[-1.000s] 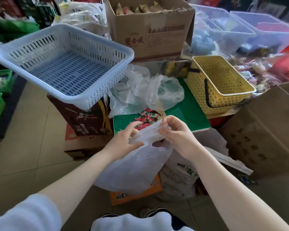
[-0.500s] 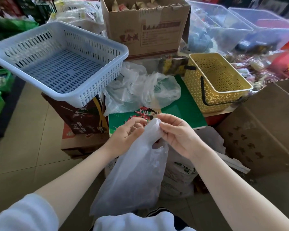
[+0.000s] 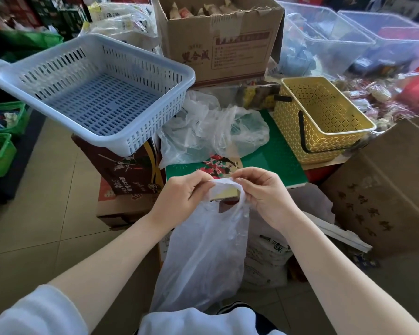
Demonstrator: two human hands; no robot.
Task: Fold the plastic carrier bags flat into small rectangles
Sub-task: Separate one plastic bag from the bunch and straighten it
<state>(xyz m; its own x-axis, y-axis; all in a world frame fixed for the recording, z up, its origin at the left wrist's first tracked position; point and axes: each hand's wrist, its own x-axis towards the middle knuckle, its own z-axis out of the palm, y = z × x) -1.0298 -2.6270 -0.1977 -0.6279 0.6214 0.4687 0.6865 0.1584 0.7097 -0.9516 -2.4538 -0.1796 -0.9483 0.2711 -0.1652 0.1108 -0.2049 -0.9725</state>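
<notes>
Since a second ago the white carrier bag drops to hang full length, left hand and right hand pinching its handles together, probably lining edges up for folding.

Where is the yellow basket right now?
In the head view, the yellow basket sits at upper right, beside the green box, in front of the clear bins and right of the loose plastic bags.
</notes>
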